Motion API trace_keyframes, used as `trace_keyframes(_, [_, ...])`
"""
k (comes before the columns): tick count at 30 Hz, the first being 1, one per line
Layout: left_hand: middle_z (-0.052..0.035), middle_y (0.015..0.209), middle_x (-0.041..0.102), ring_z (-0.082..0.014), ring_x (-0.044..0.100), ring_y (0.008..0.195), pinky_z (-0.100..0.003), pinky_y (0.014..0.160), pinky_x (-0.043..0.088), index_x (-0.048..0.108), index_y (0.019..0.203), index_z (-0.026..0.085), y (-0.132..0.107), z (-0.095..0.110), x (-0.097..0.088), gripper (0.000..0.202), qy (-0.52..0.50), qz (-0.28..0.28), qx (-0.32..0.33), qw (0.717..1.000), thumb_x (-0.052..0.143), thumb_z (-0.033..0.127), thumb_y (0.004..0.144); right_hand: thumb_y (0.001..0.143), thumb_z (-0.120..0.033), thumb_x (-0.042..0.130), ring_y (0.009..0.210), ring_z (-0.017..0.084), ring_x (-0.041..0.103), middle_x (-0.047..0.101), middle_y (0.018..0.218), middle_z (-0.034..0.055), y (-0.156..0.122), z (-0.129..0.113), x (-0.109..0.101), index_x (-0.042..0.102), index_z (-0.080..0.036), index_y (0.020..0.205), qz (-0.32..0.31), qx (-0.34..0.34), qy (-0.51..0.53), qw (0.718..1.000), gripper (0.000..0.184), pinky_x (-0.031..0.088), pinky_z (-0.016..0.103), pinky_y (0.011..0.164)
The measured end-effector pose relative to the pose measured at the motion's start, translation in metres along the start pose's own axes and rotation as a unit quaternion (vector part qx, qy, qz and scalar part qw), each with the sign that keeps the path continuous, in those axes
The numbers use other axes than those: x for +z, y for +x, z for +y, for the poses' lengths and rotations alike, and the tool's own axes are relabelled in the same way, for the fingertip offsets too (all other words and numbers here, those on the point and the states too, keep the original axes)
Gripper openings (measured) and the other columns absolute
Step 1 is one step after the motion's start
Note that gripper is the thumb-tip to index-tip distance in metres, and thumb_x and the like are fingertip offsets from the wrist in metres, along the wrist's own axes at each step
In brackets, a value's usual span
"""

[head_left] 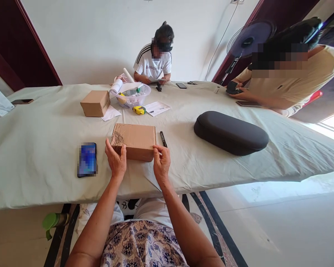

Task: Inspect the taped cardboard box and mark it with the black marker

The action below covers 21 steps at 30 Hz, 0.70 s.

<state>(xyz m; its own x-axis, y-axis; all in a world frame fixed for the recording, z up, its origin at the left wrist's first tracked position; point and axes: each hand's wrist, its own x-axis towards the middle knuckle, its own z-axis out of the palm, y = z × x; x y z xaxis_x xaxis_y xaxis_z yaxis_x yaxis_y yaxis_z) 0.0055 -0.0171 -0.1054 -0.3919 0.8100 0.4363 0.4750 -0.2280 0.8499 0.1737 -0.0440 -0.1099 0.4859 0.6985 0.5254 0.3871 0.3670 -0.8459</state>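
Observation:
A flat brown cardboard box (135, 141) with a dark drawing on its left end lies near the table's front edge. My left hand (116, 160) grips its near left corner, thumb on top. My right hand (161, 163) holds the near right corner, fingers curled against the side. A black pen (163, 138) lies just right of the box. A phone (87, 159) with a blue screen rests left of my left hand.
A long table (39, 148) under a pale cloth. Farther back: a second cardboard box (95, 103), a clear bowl (133, 95), a yellow tape measure (139, 109), papers (157, 108). A black oval case (230, 132) lies right. Two other people sit at the far side and right.

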Motion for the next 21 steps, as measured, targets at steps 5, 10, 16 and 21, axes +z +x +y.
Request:
trace_keyframes(5, [-0.026,0.162,0.036,-0.0378,0.036,0.152,-0.054,0.125,0.031,0.032,0.155,0.012,0.031,-0.011,0.0,0.09,-0.047,-0.027,-0.075,0.996,0.062,0.064,0.088,0.095,-0.039,0.058,0.093,0.018,0.064,0.068,0.098,0.0065,-0.01,-0.01,0.003,0.072,-0.023,0.101,-0.041,0.002,0.016,0.999,0.022,0.055,0.027,0.066])
trace_keyframes(10, [-0.0205,0.161,0.043,-0.0327,0.038,0.153,-0.048,0.128,0.029,0.038,0.154,0.017,0.056,-0.019,0.003,0.083,-0.065,-0.062,-0.063,0.994,0.062,0.063,0.089,0.097,-0.031,0.055,0.089,0.017,0.066,0.069,0.098,0.0064,-0.016,-0.017,0.027,0.073,-0.024,0.107,-0.089,-0.044,0.017,0.995,0.022,0.058,0.029,0.069])
trace_keyframes(16, [-0.0166,0.169,0.031,-0.0293,0.032,0.157,-0.047,0.126,0.034,0.027,0.161,0.022,0.01,-0.028,0.01,0.083,-0.141,-0.143,-0.046,0.979,0.05,0.067,0.095,0.099,-0.026,0.043,0.097,0.021,0.071,0.076,0.108,0.0092,-0.033,-0.027,0.05,0.066,-0.025,0.128,-0.172,-0.07,-0.023,0.982,0.037,0.061,0.037,0.087])
trace_keyframes(21, [-0.0154,0.162,0.044,-0.0276,0.042,0.152,-0.045,0.124,0.038,0.04,0.156,0.023,-0.001,-0.032,0.007,0.072,-0.141,-0.174,0.044,0.974,0.049,0.063,0.097,0.097,-0.022,0.04,0.112,0.022,0.072,0.076,0.123,0.0079,-0.029,-0.033,0.051,0.063,-0.026,0.137,-0.246,-0.069,-0.048,0.966,0.047,0.059,0.038,0.099])
